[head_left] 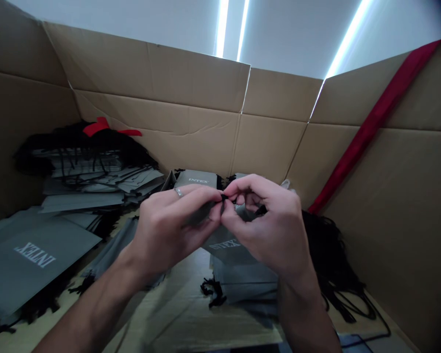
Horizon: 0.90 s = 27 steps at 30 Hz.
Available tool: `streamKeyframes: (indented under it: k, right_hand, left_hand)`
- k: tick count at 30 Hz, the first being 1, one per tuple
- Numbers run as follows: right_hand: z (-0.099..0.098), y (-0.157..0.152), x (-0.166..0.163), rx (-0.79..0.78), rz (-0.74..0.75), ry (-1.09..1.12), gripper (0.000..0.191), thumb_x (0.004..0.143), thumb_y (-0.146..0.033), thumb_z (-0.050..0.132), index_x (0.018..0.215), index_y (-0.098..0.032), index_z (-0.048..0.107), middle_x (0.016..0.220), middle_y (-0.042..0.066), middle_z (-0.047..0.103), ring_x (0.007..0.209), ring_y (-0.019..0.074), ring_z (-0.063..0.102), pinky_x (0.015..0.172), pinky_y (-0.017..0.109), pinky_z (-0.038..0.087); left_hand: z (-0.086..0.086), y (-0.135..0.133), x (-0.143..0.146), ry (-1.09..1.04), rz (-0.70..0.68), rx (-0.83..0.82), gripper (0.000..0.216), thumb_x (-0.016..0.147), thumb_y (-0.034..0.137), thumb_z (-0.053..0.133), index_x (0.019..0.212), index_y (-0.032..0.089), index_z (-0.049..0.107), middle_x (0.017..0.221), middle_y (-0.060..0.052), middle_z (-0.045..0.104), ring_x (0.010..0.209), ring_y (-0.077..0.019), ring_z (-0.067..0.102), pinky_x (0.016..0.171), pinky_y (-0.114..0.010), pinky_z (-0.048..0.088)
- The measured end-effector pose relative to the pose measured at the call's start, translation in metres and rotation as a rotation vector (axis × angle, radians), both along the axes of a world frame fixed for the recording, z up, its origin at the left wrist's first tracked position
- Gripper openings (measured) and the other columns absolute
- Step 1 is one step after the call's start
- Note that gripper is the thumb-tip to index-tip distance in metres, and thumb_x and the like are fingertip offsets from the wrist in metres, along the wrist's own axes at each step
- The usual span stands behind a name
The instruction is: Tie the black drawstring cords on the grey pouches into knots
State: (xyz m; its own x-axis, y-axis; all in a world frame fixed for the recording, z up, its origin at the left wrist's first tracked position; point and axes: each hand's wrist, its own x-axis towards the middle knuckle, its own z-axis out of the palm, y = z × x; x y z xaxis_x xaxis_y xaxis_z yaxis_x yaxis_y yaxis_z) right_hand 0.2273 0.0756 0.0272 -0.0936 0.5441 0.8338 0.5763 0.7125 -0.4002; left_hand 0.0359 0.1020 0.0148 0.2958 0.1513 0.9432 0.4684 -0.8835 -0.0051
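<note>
My left hand (169, 223), with a ring on one finger, pinches a short bit of black cord (225, 197) between thumb and forefinger. From the other side my right hand (274, 220) grips the same cord, its fingertips almost touching the left ones. Just below hangs or lies a grey INTEX pouch (226, 249), partly covered by both hands. Whether the cord is knotted there is too small to tell. Under it, a pile of grey pouches (242, 282) shows knotted black cord ends (213, 292) at its left side.
Grey pouches with black cords (95, 181) are heaped at left; another INTEX pouch (47, 255) lies nearer. A stack of pouches (196, 179) stands behind my hands. Loose black cords (330, 255) lie at right. Cardboard walls (191, 122) surround the table, a red strip (375, 122) on one.
</note>
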Motion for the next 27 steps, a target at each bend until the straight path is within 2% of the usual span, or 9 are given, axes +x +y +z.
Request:
streamKeyframes:
  k: [3, 6, 9, 14, 17, 20, 23, 27]
  right_hand:
    - [0.000, 0.001, 0.001, 0.007, 0.010, -0.003, 0.016, 0.087, -0.010, 0.073, 0.096, -0.022, 0.078, 0.080, -0.002, 0.074, 0.067, 0.0129, 0.064, 0.067, 0.028, 0.053]
    - [0.002, 0.000, 0.002, -0.047, 0.055, 0.017, 0.017, 0.085, -0.009, 0.074, 0.096, -0.021, 0.078, 0.080, -0.002, 0.074, 0.067, 0.0124, 0.063, 0.065, 0.027, 0.052]
    - [0.005, -0.001, 0.004, -0.146, 0.117, 0.052, 0.016, 0.083, -0.010, 0.076, 0.094, -0.021, 0.079, 0.076, -0.003, 0.072, 0.065, 0.0119, 0.062, 0.061, 0.025, 0.049]
    - [0.009, 0.000, 0.007, -0.235, 0.206, 0.132, 0.015, 0.080, -0.010, 0.077, 0.089, -0.021, 0.079, 0.072, -0.004, 0.067, 0.061, 0.0097, 0.055, 0.055, 0.023, 0.044]
    - [0.010, 0.001, 0.007, -0.264, 0.255, 0.179, 0.014, 0.078, -0.009, 0.078, 0.087, -0.020, 0.079, 0.069, -0.005, 0.065, 0.059, 0.0093, 0.053, 0.052, 0.022, 0.041]
    - [0.010, 0.002, 0.006, -0.275, 0.273, 0.208, 0.015, 0.077, -0.008, 0.077, 0.086, -0.020, 0.078, 0.067, -0.006, 0.063, 0.057, 0.0084, 0.050, 0.050, 0.021, 0.039]
    - [0.008, 0.004, 0.005, -0.273, 0.240, 0.217, 0.014, 0.078, -0.009, 0.078, 0.088, -0.020, 0.079, 0.068, -0.006, 0.064, 0.057, 0.0079, 0.049, 0.051, 0.020, 0.039]
    - [0.005, 0.003, 0.005, -0.237, 0.167, 0.189, 0.015, 0.080, -0.011, 0.078, 0.092, -0.020, 0.081, 0.071, -0.004, 0.067, 0.061, 0.0095, 0.055, 0.054, 0.022, 0.042]
  left_hand:
    - [0.000, -0.002, 0.001, 0.019, 0.020, 0.046, 0.021, 0.099, 0.009, 0.075, 0.109, 0.027, 0.072, 0.106, 0.001, 0.087, 0.092, -0.0176, 0.085, 0.089, -0.025, 0.068]
    - [0.000, -0.001, -0.002, 0.002, -0.004, 0.017, 0.022, 0.095, 0.009, 0.077, 0.108, 0.027, 0.074, 0.101, 0.003, 0.086, 0.086, -0.0160, 0.083, 0.081, -0.025, 0.067]
    - [0.000, 0.003, -0.008, -0.035, -0.116, -0.094, 0.022, 0.090, 0.010, 0.083, 0.104, 0.026, 0.078, 0.094, 0.004, 0.085, 0.073, -0.0135, 0.079, 0.069, -0.025, 0.063]
    - [0.004, 0.009, -0.014, -0.111, -0.359, -0.363, 0.023, 0.082, 0.004, 0.083, 0.098, 0.022, 0.084, 0.096, -0.002, 0.087, 0.081, -0.0184, 0.083, 0.075, -0.025, 0.068]
    - [0.006, 0.014, -0.013, -0.156, -0.502, -0.446, 0.022, 0.081, 0.003, 0.082, 0.094, 0.021, 0.084, 0.092, -0.003, 0.087, 0.078, -0.0179, 0.083, 0.075, -0.023, 0.071]
    - [0.007, 0.020, -0.011, -0.167, -0.558, -0.482, 0.020, 0.082, 0.004, 0.081, 0.091, 0.022, 0.081, 0.091, -0.003, 0.087, 0.078, -0.0185, 0.083, 0.076, -0.024, 0.072]
    - [0.004, 0.019, -0.011, -0.112, -0.442, -0.383, 0.023, 0.084, 0.006, 0.082, 0.098, 0.024, 0.080, 0.094, -0.002, 0.086, 0.080, -0.0182, 0.083, 0.076, -0.024, 0.071]
    - [0.002, 0.010, -0.010, 0.026, -0.125, -0.002, 0.026, 0.091, 0.007, 0.081, 0.110, 0.024, 0.077, 0.102, -0.001, 0.086, 0.084, -0.0154, 0.082, 0.080, -0.022, 0.067]
